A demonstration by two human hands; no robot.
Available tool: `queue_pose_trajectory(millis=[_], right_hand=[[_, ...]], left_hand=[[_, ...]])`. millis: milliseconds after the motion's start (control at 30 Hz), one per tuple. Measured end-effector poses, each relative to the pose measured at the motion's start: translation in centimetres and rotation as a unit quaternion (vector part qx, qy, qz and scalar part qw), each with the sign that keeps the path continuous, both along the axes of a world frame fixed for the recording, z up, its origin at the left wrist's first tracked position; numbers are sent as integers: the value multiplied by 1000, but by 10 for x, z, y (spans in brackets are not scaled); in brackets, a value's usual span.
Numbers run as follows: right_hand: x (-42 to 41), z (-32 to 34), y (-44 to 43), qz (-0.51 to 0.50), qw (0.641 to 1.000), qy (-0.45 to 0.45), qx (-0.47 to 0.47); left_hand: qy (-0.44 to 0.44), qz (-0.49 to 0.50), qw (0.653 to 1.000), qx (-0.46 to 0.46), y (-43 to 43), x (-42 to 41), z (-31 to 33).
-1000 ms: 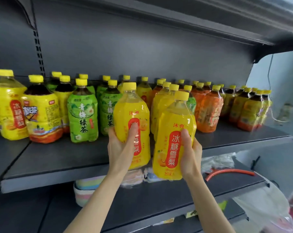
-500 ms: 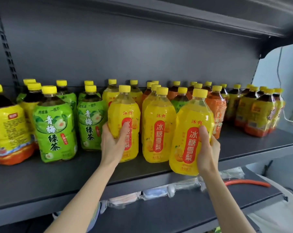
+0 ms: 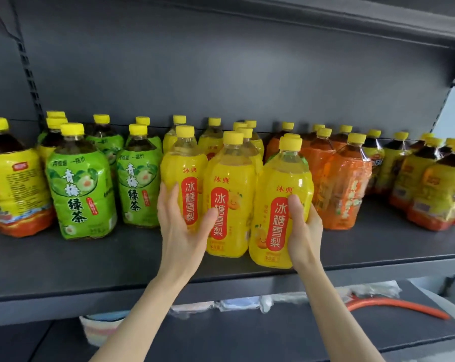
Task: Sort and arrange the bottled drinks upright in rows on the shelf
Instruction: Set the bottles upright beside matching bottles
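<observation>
My right hand (image 3: 303, 232) clasps the right yellow bottle (image 3: 281, 205), now standing at the shelf (image 3: 90, 259) front rather than lifted. My left hand (image 3: 183, 226), fingers spread, has released the left yellow bottle (image 3: 183, 173), now upright in its row.

Dark grey metal shelf (image 3: 64, 259), front strip bare. Bottles stand upright on it in rows, all yellow-capped: yellow-and-orange bottle (image 3: 14, 189) far left, green tea bottles (image 3: 81, 194), three yellow pear drink bottles (image 3: 229, 202) front centre with more behind, orange bottles (image 3: 344, 189), then dark tea bottles with yellow labels (image 3: 435, 194) at the right end.
</observation>
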State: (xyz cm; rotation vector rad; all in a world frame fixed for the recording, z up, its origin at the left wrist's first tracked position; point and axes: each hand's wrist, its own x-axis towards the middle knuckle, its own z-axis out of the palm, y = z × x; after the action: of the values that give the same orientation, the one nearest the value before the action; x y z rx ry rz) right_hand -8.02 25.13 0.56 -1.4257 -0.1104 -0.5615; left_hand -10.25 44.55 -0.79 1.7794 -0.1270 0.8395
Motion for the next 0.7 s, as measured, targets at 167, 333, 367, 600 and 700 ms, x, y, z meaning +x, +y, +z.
queue_pose_trajectory(millis=[167,333,367,600,700], right_hand=[[4,-2,9,50,999,4,2],[7,-1,22,75,997,7,0],[8,-2,25,78,997,8,1],[16,-1,46,96,995,14,2],[17,-2,57,93,996,10,3]], left_hand=[[31,54,994,90,-7,10,-1],[47,-8,996,69,5,18,4],[56,-25,996,57,7,19,6],[69,-86,993,33,38,32,8],[68,-88,993,31,43,34,10]])
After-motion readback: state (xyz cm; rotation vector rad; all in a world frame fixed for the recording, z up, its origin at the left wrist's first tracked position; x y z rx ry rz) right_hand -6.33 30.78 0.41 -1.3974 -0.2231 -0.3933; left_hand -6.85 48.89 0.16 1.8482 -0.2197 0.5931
